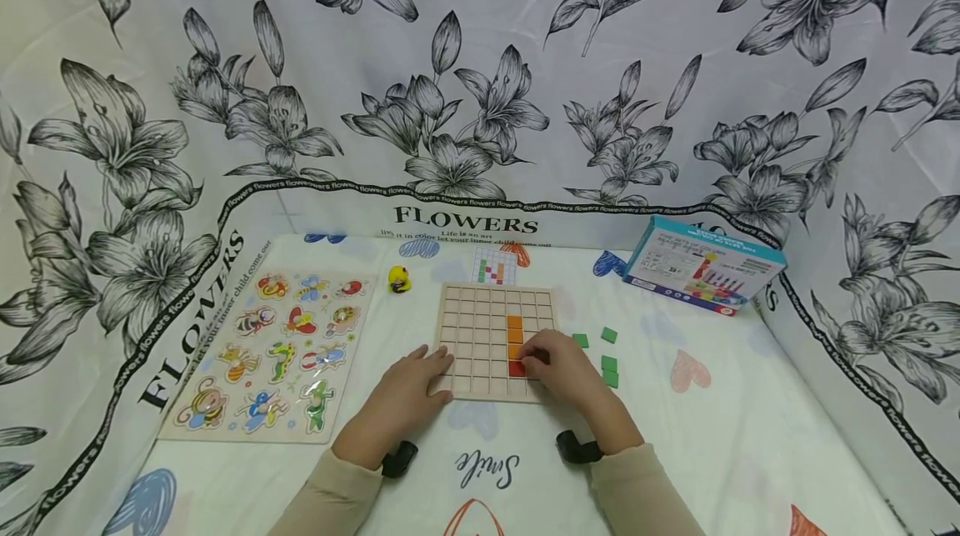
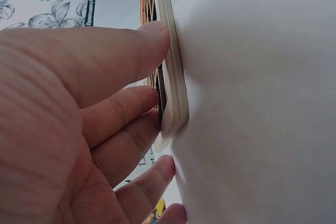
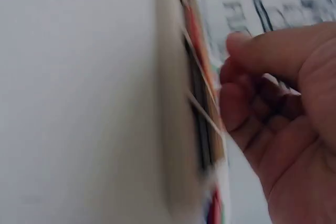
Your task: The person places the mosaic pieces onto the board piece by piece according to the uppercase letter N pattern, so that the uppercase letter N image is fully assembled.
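Note:
A wooden grid board (image 1: 472, 336) lies flat before me, with orange tiles (image 1: 514, 328) stacked in one column and a red tile (image 1: 516, 368) below them. My left hand (image 1: 408, 386) rests at the board's near left corner; thumb and fingers touch its edge, fairly straight, in the left wrist view. Over the board's right part, my right hand (image 1: 558, 365) has its fingertips beside the red tile. Its fingers (image 3: 236, 103) are curled, thumb near the index finger, and no tile shows between them in the blurred right wrist view. Several loose green tiles (image 1: 609, 335) lie right of the board.
A small printed pattern card (image 1: 493, 267) lies behind the board, with a yellow duck (image 1: 399, 278) to its left. An insect puzzle board (image 1: 270, 353) covers the left side. A toy box (image 1: 705, 265) stands at the back right, near the flowered cloth wall.

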Demonstrator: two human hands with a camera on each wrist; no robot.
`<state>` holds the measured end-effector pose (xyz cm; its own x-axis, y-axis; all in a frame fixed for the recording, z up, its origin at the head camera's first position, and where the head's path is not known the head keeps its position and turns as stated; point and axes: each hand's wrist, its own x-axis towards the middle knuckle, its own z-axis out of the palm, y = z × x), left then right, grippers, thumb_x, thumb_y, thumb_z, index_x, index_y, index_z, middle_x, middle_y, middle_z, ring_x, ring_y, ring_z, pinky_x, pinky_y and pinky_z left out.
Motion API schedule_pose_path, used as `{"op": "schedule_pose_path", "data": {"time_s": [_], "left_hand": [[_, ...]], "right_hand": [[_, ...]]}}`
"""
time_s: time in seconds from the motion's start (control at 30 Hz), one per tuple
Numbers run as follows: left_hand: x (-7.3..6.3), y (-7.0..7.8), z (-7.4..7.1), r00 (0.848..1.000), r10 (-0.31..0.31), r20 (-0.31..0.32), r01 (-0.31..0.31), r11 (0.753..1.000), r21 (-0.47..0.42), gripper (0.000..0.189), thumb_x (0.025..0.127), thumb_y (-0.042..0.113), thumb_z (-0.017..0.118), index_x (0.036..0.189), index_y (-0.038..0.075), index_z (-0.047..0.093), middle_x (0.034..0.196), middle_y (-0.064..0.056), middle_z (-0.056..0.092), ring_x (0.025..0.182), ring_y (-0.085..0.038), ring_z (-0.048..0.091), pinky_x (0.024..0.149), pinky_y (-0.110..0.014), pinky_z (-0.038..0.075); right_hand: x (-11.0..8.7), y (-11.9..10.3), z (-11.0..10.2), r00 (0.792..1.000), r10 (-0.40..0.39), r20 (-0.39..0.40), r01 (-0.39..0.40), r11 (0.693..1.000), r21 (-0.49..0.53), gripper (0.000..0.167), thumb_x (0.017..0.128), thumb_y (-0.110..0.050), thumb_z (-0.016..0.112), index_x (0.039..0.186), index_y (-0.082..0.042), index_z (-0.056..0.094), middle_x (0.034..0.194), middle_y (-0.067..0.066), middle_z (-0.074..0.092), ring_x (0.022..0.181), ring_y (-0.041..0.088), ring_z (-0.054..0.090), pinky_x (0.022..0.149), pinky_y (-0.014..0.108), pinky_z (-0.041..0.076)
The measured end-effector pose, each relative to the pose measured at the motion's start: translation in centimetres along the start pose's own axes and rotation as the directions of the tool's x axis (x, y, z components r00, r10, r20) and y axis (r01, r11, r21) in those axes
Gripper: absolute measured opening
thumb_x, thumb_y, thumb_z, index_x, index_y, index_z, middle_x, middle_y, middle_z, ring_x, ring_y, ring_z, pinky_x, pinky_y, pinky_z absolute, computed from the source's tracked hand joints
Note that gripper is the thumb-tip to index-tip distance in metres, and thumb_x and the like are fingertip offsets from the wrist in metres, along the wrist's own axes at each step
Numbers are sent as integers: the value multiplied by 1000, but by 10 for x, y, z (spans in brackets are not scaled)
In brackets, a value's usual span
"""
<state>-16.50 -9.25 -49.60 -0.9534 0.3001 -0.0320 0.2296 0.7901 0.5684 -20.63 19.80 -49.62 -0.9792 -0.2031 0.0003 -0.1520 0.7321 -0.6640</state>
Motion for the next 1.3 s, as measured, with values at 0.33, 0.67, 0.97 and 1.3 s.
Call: {"op": "schedule_pose_path", "data": {"time_s": [0.33,0.67,0.97,1.3], "left_hand": [[-1,-2,0,1000,-14,10,14,1000,3,59,98,22,82,153,9,64,166,-6,55,161,-41,40,128,-67,35],[-2,-1,0,1000,-15,2,15,1000,-4,59,98,20,82,152,8,65,165,-7,56,160,-42,41,127,-68,36],[-2,1,0,1000,-12,5,12,1000,-6,59,98,20,82,152,8,65,165,-6,56,160,-41,41,127,-68,36],[0,0,1,1000,-4,-2,4,1000,-4,58,97,20,83,151,8,66,165,-7,56,160,-42,41,128,-67,35]], "right_hand": [[-14,49,-46,967,206,-148,-212,977,-28,12,104,-17,74,109,-6,77,103,9,69,89,24,58,72,33,50],[-17,50,-37,964,262,-47,-265,961,-81,20,98,-21,83,113,-8,80,107,6,73,101,26,62,98,51,58],[-18,47,-35,973,222,-69,-225,973,-46,10,100,-13,80,107,-12,72,94,5,67,86,21,56,73,32,47],[-7,1,-7,983,38,-182,-28,998,60,11,107,-9,69,116,-14,74,113,2,74,102,19,67,96,42,63]]}}
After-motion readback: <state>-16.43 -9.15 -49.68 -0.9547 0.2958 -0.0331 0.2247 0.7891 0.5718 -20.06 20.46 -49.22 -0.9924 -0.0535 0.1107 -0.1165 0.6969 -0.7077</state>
